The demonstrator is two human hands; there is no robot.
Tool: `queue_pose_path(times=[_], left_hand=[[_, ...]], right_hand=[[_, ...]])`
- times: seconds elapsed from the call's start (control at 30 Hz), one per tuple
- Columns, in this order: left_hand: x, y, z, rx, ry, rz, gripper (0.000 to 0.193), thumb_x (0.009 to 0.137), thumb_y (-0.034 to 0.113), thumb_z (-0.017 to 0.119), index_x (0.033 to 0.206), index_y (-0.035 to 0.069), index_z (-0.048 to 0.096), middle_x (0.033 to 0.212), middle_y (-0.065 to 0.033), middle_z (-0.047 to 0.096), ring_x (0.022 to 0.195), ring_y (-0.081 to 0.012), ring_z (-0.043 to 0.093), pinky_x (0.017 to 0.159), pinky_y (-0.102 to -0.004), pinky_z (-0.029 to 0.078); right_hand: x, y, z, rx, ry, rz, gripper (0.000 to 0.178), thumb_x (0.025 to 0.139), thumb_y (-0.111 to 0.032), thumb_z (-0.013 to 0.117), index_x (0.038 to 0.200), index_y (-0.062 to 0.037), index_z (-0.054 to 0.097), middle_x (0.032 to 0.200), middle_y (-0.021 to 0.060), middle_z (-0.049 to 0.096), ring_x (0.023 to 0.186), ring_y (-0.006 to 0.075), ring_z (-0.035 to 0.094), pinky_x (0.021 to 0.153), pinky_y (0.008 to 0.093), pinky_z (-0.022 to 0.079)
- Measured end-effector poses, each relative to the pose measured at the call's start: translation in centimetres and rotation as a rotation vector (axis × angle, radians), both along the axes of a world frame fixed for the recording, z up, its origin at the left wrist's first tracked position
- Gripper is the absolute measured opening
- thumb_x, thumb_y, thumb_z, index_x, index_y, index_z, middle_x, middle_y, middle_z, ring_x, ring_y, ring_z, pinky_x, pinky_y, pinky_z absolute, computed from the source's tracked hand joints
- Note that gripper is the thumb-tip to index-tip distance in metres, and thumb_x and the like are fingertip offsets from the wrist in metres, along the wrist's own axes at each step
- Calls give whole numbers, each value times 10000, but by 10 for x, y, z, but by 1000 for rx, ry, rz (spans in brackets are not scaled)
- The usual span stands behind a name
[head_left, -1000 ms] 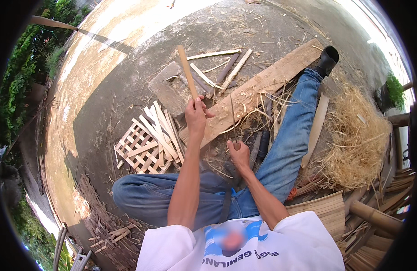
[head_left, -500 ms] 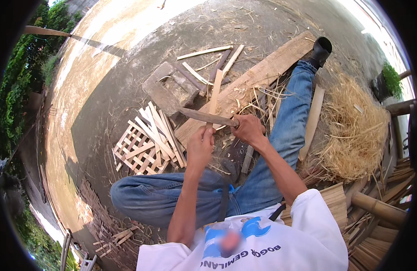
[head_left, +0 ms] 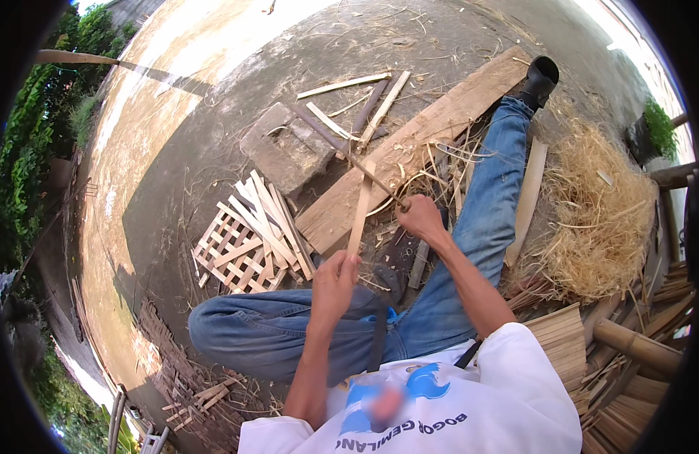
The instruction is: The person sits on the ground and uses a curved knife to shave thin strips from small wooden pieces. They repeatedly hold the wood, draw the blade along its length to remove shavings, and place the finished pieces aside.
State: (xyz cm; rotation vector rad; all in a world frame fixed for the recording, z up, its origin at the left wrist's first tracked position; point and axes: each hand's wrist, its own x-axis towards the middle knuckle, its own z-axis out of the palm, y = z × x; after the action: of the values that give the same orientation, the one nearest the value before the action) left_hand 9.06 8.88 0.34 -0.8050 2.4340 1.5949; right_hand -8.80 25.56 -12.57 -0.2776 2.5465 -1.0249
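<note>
— Two hands, one job. See the left hand (head_left: 336,278)? Its fingers are wrapped tight round the bottom of a bamboo strip (head_left: 361,208), which stands up over the plank (head_left: 410,147).

— And the right hand (head_left: 421,219)?

— It is closed on the handle of a long knife (head_left: 342,147), and the blade lies across the top of the strip.

— So what step is it?

— I think it is shaving or splitting. Next, the blade needs a push along the strip, away from the fingers, while the left hand holds it steady.
</note>
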Motion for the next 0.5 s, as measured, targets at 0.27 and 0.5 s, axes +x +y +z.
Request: queue_pose_path(times=[0.27, 0.5], left_hand=[[-15, -1, -22, 395, 69, 377, 342, 1090, 301, 531, 1232, 33, 687, 733, 42, 484, 586, -37, 421, 499, -236, 331], [-69, -10, -62, 650, 436, 723, 247, 1082, 331, 555, 1113, 88, 582, 859, -11, 574, 708, -109, 569, 631, -262, 489]], right_hand=[[-4, 3, 20, -347, -247, -179, 396, 892, -351, 712, 764, 23, 717, 618, 73, 643, 551, 164, 567, 568, 366, 469], [105, -24, 62, -798, -521, -60, 314, 949, -296, 771, 1019, 8, 734, 905, 28, 738, 615, 68, 602, 558, 236, 486]])
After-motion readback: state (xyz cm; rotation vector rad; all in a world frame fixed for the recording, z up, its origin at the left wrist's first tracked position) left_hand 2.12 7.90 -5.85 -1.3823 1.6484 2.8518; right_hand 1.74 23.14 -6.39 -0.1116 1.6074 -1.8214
